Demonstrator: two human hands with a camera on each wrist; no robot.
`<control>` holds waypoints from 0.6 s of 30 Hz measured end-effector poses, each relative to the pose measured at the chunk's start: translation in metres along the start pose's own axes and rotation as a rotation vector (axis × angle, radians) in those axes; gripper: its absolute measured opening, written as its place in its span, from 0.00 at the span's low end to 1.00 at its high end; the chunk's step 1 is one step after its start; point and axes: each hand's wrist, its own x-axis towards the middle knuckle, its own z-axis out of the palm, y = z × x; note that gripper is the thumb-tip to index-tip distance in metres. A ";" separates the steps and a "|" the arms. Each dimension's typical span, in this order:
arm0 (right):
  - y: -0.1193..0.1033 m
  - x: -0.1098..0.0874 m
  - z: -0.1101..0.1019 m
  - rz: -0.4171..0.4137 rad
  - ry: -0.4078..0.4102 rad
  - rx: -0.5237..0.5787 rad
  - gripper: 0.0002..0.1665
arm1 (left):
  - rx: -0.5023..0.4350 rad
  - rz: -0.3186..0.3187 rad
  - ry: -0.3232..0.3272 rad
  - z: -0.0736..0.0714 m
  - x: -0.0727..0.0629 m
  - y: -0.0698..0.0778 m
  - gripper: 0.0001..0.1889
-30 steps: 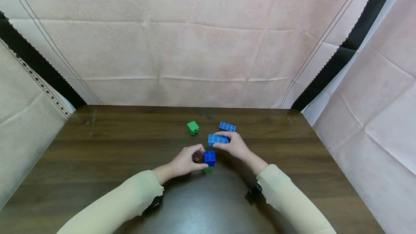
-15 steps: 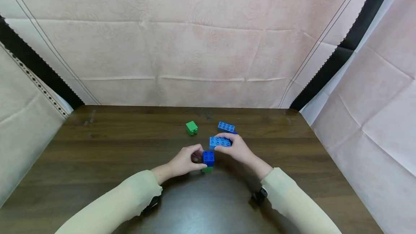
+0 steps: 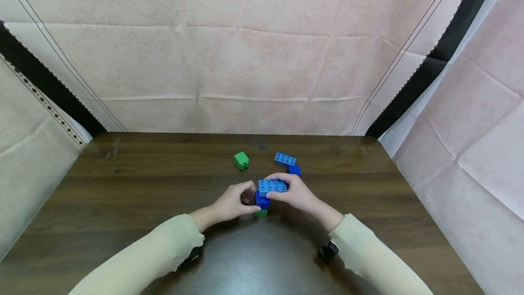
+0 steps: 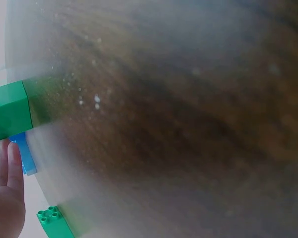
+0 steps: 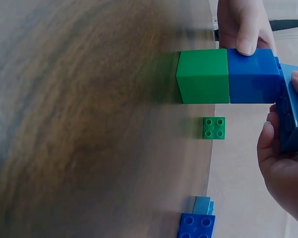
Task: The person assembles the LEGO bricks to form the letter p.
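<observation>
A dark blue brick (image 3: 263, 202) sits on a green brick (image 5: 203, 77), the two stacked upright on the table. My left hand (image 3: 228, 203) pinches the dark blue brick between thumb and fingers from the left. In my right hand (image 3: 298, 191) is a long light blue brick (image 3: 272, 187), gripped by its right part with the studs up. Its left end overlaps the top of the dark blue brick in the head view. The right wrist view shows this long brick (image 5: 294, 111) tilted, right at the studs of the dark blue one.
Behind the hands, a loose green brick (image 3: 241, 161) lies on its side on the wooden table (image 3: 163, 167). To its right are another long light blue brick (image 3: 284, 159) and a dark blue brick (image 3: 294, 170). A pale cloth (image 3: 229, 72) hangs beyond the table's far edge.
My right hand has brought the long light blue brick toward me, to over the dark blue brick, uncovering the loose dark blue brick behind. The left hand stays in place.
</observation>
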 end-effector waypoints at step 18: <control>0.000 -0.003 0.005 -0.016 -0.053 -0.061 0.22 | -0.025 0.002 0.002 0.001 0.001 -0.001 0.14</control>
